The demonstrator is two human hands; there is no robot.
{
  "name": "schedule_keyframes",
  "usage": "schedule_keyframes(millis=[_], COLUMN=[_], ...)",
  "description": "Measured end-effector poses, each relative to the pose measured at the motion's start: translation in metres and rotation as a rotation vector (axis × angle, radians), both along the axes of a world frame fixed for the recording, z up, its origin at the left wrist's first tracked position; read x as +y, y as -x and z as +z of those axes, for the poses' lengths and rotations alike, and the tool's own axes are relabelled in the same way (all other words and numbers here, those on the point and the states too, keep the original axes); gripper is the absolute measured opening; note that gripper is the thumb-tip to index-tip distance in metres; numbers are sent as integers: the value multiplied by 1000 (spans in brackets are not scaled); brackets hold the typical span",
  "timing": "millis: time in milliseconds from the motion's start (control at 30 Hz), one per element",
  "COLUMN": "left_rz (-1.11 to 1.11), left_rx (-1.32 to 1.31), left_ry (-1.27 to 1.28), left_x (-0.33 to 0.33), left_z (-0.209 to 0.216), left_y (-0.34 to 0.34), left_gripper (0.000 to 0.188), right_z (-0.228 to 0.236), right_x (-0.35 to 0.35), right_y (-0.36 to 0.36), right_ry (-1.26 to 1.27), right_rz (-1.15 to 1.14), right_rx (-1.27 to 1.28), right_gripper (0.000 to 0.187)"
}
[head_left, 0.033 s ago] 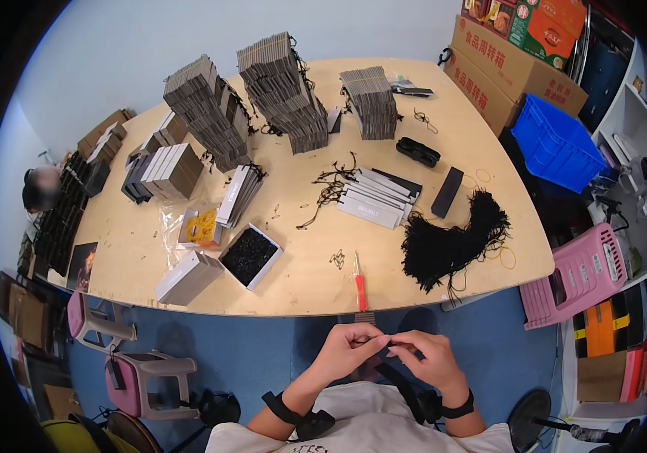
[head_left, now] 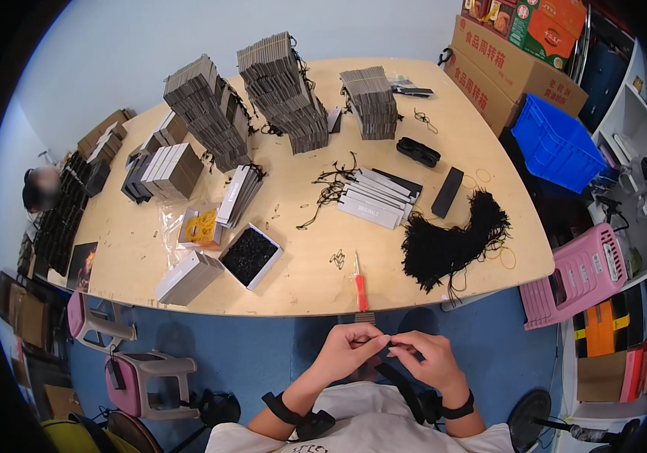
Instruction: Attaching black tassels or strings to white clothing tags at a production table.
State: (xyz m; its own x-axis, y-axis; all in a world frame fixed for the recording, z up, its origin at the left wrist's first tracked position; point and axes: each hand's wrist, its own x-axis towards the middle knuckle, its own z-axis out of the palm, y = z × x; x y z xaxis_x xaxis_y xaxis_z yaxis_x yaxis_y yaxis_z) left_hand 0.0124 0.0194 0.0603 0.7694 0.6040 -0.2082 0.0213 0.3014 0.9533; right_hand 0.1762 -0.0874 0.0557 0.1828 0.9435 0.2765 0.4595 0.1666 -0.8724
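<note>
In front of my body, just off the table's near edge, both hands meet fingertip to fingertip. My left hand (head_left: 348,352) is closed in a pinch, thumb against fingers. Closed the same way, my right hand (head_left: 427,356) touches it from the other side. Something small and dark shows between the fingertips, too small to name. Nearest on the table is a screwdriver with a red handle (head_left: 360,293), beside a few small metal clips (head_left: 337,259). A bundle of black cords (head_left: 455,245) lies to the right, and grey-white tags with black strings (head_left: 374,200) lie behind.
Tall stacks of grey tags (head_left: 206,113) stand at the back of the table (head_left: 301,283). Left of centre are a box of small black parts (head_left: 251,257) and a box of yellow rubber bands (head_left: 201,226). A blue crate (head_left: 557,143) and pink stool (head_left: 576,279) stand right.
</note>
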Motion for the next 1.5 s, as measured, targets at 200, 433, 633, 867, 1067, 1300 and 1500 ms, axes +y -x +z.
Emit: schedule_keyframes(millis=[200, 433, 633, 867, 1067, 1300, 1500], left_rz=[34, 23, 30, 19, 7, 22, -31], left_rx=[11, 93, 82, 53, 18, 69, -48], left_ry=[-40, -88, -51, 16, -48, -98, -32], left_x=[-5, -4, -5, -4, -13, -13, -9], left_z=[-5, -3, -5, -7, -17, -7, -2], left_y=[1, 0, 1, 1, -7, -3, 2], left_gripper=[13, 16, 16, 16, 20, 14, 15], right_z=[7, 4, -3, 15, -4, 10, 11], right_x=[4, 4, 0, 2, 2, 1, 0], right_y=[2, 2, 2, 7, 1, -13, -22], right_ry=[-133, -160, -127, -15, -133, -97, -62], right_rz=[-19, -54, -67, -40, -79, 17, 91], right_rx=[-222, -283, -166, 67, -184, -364, -293], right_gripper=[12, 14, 14, 17, 17, 8, 7])
